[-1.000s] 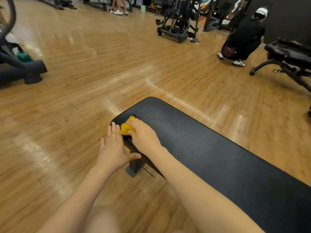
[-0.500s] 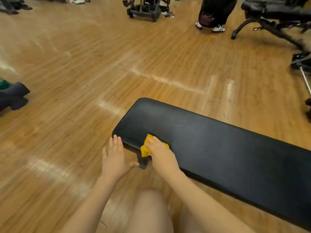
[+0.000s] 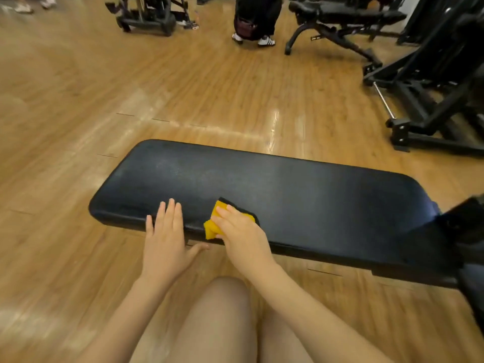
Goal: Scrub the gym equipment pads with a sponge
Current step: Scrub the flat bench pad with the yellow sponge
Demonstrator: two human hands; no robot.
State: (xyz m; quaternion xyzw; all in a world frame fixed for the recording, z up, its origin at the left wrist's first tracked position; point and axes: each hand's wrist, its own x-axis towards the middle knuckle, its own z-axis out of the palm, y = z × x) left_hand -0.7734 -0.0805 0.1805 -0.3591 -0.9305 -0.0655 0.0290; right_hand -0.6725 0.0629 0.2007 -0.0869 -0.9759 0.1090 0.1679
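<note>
One crumpled yellow-and-black sponge

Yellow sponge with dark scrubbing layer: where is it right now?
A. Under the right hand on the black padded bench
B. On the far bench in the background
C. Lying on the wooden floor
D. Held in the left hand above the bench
A: the right hand grips the yellow sponge against the black padded bench, near its front edge; the left hand lies flat beside it.
</note>
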